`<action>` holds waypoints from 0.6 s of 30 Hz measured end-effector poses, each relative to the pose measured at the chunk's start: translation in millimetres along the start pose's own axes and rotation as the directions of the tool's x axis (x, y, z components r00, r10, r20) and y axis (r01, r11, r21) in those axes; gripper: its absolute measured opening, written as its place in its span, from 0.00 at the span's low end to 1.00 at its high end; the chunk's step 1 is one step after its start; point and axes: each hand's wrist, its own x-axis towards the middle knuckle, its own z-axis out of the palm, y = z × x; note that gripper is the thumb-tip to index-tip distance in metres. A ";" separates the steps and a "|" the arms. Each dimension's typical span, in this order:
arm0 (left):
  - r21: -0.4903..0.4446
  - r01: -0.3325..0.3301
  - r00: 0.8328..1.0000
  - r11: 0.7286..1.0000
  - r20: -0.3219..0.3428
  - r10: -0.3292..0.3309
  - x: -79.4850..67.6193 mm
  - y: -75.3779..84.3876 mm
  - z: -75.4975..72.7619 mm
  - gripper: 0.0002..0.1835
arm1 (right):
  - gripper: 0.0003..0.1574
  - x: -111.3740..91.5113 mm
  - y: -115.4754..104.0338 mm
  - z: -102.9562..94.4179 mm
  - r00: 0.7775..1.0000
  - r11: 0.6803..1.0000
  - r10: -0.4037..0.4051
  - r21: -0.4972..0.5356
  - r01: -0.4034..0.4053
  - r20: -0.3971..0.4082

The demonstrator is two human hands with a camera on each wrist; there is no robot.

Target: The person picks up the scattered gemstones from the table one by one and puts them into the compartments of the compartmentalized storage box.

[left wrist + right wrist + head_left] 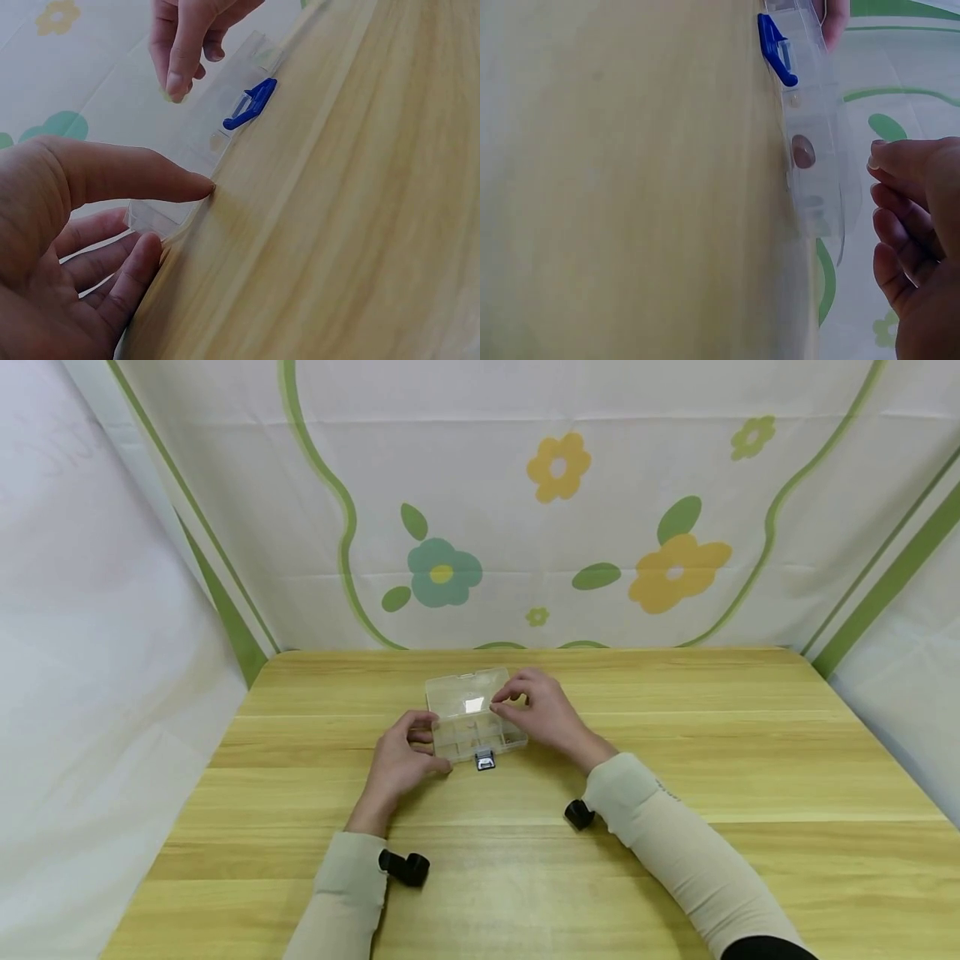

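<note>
A clear plastic compartment box (480, 735) lies on the table with its lid (453, 693) raised at the back. Its blue latch (251, 103) hangs at the front edge. My left hand (401, 760) grips the box's left end, thumb at the front corner, fingers at the side and back. Above the right part of the box, my right hand (540, 706) has thumb and forefinger together, pinching a small pale yellowish thing (168, 97) too tiny to identify. Inside the box, a brown oval piece (803, 151) and a small beige piece (795, 100) show through the wall.
The box stands on a wood-grain table (487, 877), towards its back edge. Behind rises a white cloth (495, 485) printed with flowers. A black wrist camera (405, 867) sits on the left sleeve, another camera (579, 814) on the right.
</note>
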 end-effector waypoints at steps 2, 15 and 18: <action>-0.004 0.001 1.000 1.000 0.000 -0.001 -0.2 -0.2 0.0 0.39 | 0.03 0.3 -1.9 1.8 1.000 1.000 0.001 0.015 -0.002 0.013; 0.004 -0.010 1.000 1.000 0.006 0.010 -0.5 -1.2 -0.5 0.39 | 0.03 1.8 -13.1 14.7 0.995 0.996 -0.072 0.063 0.068 0.066; 0.000 -0.010 1.000 1.000 0.012 0.010 -1.0 -0.8 -1.0 0.39 | 0.03 1.9 -15.9 17.8 0.992 0.993 -0.106 0.066 0.102 0.063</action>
